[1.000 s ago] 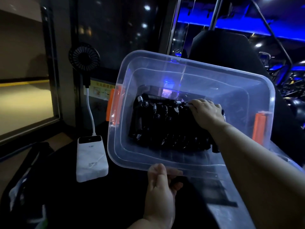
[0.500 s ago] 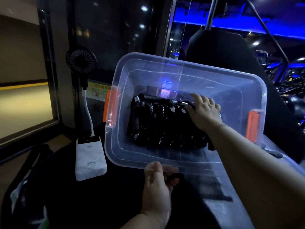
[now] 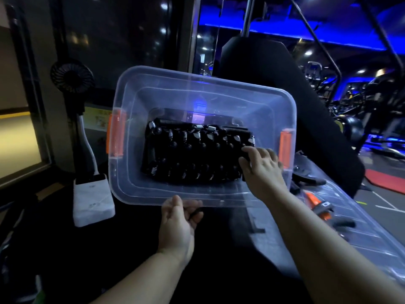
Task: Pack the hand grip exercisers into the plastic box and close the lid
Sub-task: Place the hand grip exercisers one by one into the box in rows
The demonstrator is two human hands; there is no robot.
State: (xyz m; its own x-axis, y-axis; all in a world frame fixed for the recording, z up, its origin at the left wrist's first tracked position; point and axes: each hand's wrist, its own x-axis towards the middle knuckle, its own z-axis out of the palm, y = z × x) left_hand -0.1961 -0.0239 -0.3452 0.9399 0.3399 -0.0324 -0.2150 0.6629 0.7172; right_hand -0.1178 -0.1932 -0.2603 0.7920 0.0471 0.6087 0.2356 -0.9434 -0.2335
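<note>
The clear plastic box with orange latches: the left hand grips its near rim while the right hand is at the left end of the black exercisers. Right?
No: in the head view, the right hand is at the right end of the black hand grip exercisers; the rest holds.

The lid (image 3: 372,249) is cut off by the right edge.

Clear box (image 3: 197,78), exercisers (image 3: 192,154) inside — left hand (image 3: 177,224) gripping

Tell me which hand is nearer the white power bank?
Left. The left hand holds the box near the power bank; the right hand is farther, inside the box.
</note>
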